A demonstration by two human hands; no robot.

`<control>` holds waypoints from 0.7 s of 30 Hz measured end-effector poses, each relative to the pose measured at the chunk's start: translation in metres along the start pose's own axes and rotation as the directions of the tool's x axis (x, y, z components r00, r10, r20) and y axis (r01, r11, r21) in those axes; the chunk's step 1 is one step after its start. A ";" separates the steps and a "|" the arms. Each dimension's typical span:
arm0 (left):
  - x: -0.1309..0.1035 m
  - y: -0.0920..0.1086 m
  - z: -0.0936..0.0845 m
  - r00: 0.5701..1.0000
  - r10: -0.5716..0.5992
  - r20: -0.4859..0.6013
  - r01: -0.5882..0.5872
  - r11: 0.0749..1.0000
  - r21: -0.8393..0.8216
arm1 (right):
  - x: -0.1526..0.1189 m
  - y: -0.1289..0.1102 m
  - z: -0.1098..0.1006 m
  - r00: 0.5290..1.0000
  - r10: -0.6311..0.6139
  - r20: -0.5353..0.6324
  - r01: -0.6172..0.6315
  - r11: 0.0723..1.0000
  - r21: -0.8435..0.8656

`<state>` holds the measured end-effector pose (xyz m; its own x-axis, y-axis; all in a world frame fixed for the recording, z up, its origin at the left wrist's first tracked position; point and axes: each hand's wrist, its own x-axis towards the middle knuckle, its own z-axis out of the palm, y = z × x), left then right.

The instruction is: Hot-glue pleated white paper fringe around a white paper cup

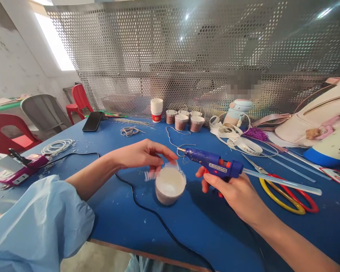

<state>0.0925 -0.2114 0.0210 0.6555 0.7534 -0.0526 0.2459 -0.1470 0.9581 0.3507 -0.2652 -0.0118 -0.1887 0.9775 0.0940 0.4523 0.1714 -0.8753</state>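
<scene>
A blue glue gun (pixel 211 162) is gripped in my right hand (pixel 232 190), its nozzle pointing left above the far rim of a paper cup (pixel 170 185). A long clear glue stick (pixel 286 183) sticks out of its back. My left hand (pixel 146 155) is bent over the cup's upper left side, with fingers curled at a strip of clear, ribbed trim (pixel 150 175) near the rim. The cup stands on the blue table, its outside brownish and its inside pale. Thin cord (pixel 174 141) lies behind the nozzle.
Red and yellow scissors (pixel 286 194) lie at right, near white ribbon (pixel 243 145). Several covered cups (pixel 181 122) and a cup stack (pixel 156 110) stand at the back. A black cable (pixel 155 213) crosses the table. A phone (pixel 93 121) and power strip (pixel 19 172) are left.
</scene>
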 end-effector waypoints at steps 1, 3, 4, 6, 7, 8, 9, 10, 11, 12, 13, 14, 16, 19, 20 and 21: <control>-0.001 0.002 0.001 1.000 0.011 0.012 -0.011 0.999 0.039 | 0.000 0.001 0.000 1.000 0.005 -0.003 -0.005 1.000 0.007; -0.002 0.005 0.003 0.998 0.060 0.035 -0.065 0.985 0.161 | 0.000 0.002 0.001 1.000 0.013 -0.009 -0.013 1.000 0.014; -0.002 0.006 0.004 0.994 0.094 0.047 -0.103 0.966 0.236 | 0.000 0.003 0.001 1.000 0.011 -0.014 -0.010 1.000 0.017; -0.002 0.008 0.006 0.985 0.162 0.065 -0.175 0.908 0.380 | 0.000 0.005 0.001 1.000 0.004 -0.013 -0.003 1.000 0.029; -0.002 0.009 0.008 0.979 0.192 0.066 -0.202 0.875 0.440 | 0.000 0.005 0.001 1.000 0.001 -0.013 0.000 0.999 0.036; -0.001 0.009 0.010 0.974 0.219 0.062 -0.221 0.846 0.485 | -0.001 0.005 0.001 1.000 0.002 -0.012 -0.002 0.999 0.042; 0.000 0.009 0.012 0.969 0.239 0.059 -0.235 0.825 0.514 | -0.001 0.005 0.001 1.000 0.006 -0.014 -0.006 0.999 0.045; 0.001 0.008 0.014 0.965 0.255 0.058 -0.247 0.814 0.525 | -0.001 0.006 0.001 1.000 0.008 -0.016 -0.008 0.999 0.047; 0.002 0.007 0.015 0.963 0.266 0.054 -0.254 0.814 0.522 | -0.001 0.006 0.001 1.000 0.006 -0.019 -0.005 0.999 0.049; 0.003 0.006 0.017 0.961 0.272 0.044 -0.256 0.823 0.507 | -0.001 0.006 0.001 1.000 0.001 -0.024 0.000 0.999 0.052; 0.004 0.005 0.017 0.962 0.271 0.021 -0.247 0.840 0.483 | -0.001 0.006 0.001 1.000 -0.002 -0.027 0.004 0.998 0.056; 0.005 0.003 0.018 0.965 0.263 -0.016 -0.228 0.863 0.451 | -0.001 0.006 0.001 1.000 -0.007 -0.029 0.009 0.998 0.064; 0.007 -0.001 0.018 0.973 0.199 -0.119 -0.147 0.927 0.346 | -0.001 0.007 0.000 1.000 -0.007 -0.030 0.010 0.997 0.083; 0.009 -0.007 0.019 0.982 0.005 -0.190 0.010 0.997 0.080 | -0.002 0.007 -0.002 0.999 -0.005 -0.040 0.009 0.995 0.095; 0.010 -0.009 0.019 0.981 -0.049 -0.186 0.049 0.999 -0.009 | -0.003 0.007 -0.003 0.999 -0.004 -0.043 0.008 0.996 0.092; 0.011 -0.011 0.020 0.980 -0.088 -0.181 0.074 0.994 -0.084 | -0.004 0.006 -0.005 0.999 -0.001 -0.048 0.005 0.996 0.088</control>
<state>0.1113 -0.2145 0.0045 0.4911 0.8670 -0.0846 0.2329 -0.0371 0.9718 0.3585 -0.2676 -0.0155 -0.1467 0.9822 0.1175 0.3726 0.1649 -0.9132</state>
